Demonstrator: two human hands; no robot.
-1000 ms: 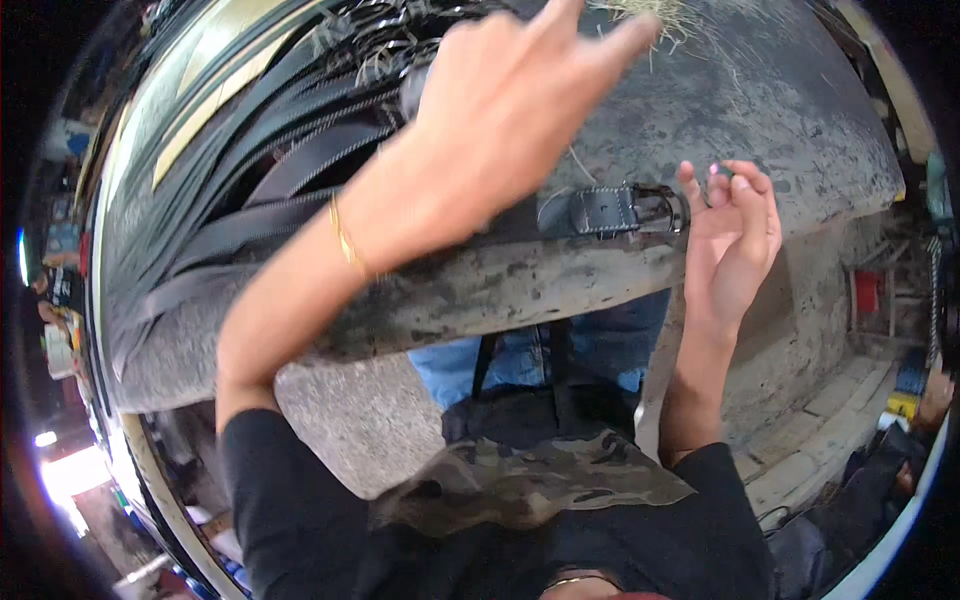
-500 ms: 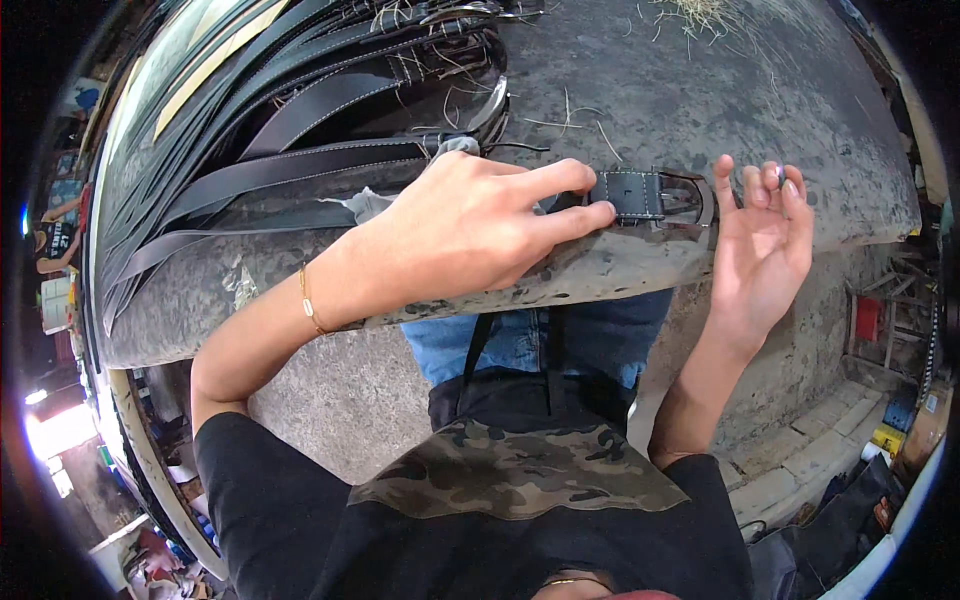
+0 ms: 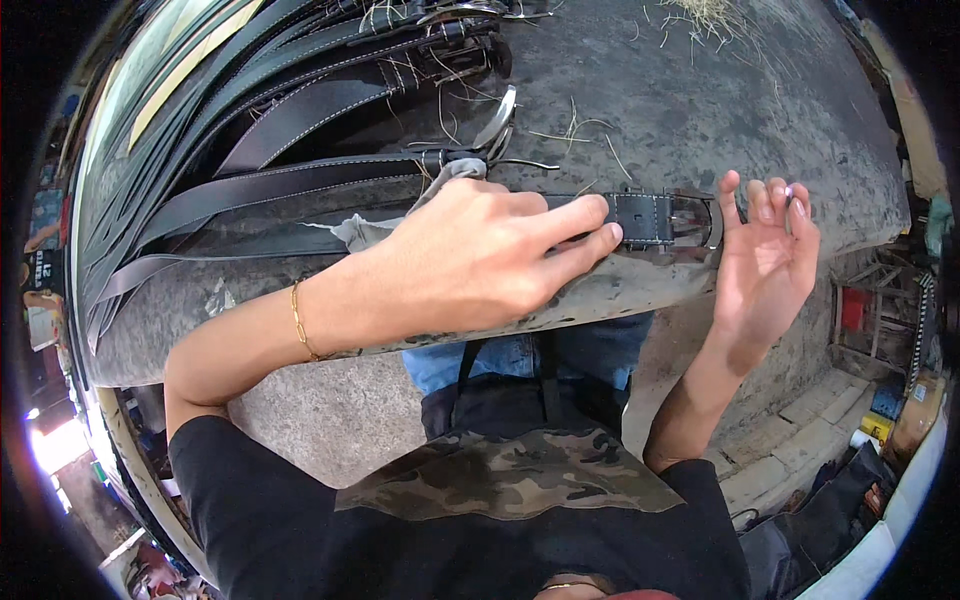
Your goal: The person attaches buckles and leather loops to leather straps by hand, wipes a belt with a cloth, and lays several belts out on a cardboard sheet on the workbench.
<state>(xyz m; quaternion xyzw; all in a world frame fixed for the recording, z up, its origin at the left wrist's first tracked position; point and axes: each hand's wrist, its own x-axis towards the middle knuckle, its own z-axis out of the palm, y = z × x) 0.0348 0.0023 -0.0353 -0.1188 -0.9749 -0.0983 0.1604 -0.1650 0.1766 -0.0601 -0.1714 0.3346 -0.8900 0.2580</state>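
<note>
A black belt with pale stitching [image 3: 640, 218] lies along the near edge of the dark work surface, its metal buckle [image 3: 712, 222] at the right end. My left hand [image 3: 480, 250] reaches across it, index and middle fingertips resting by the stitched buckle end. The other fingers curl underneath, mostly hidden. A torn grey cloth [image 3: 360, 232] sticks out from both sides of this hand, bunched in it. Just right of the buckle, my right hand [image 3: 768, 255] is raised with the palm up. Its thumb and fingers pinch together near a tiny shiny spot, too small to name.
Several more black belts [image 3: 310, 120] fan out at the left, their buckles [image 3: 495, 120] toward the middle. Loose straw-coloured threads [image 3: 575, 132] lie on the surface [image 3: 720, 110], with a larger tuft [image 3: 700, 15] at the far side. A wooden rack [image 3: 870, 310] stands at the right.
The whole view has shifted slightly. Both hands keep nearly the same pose beside the belt.
</note>
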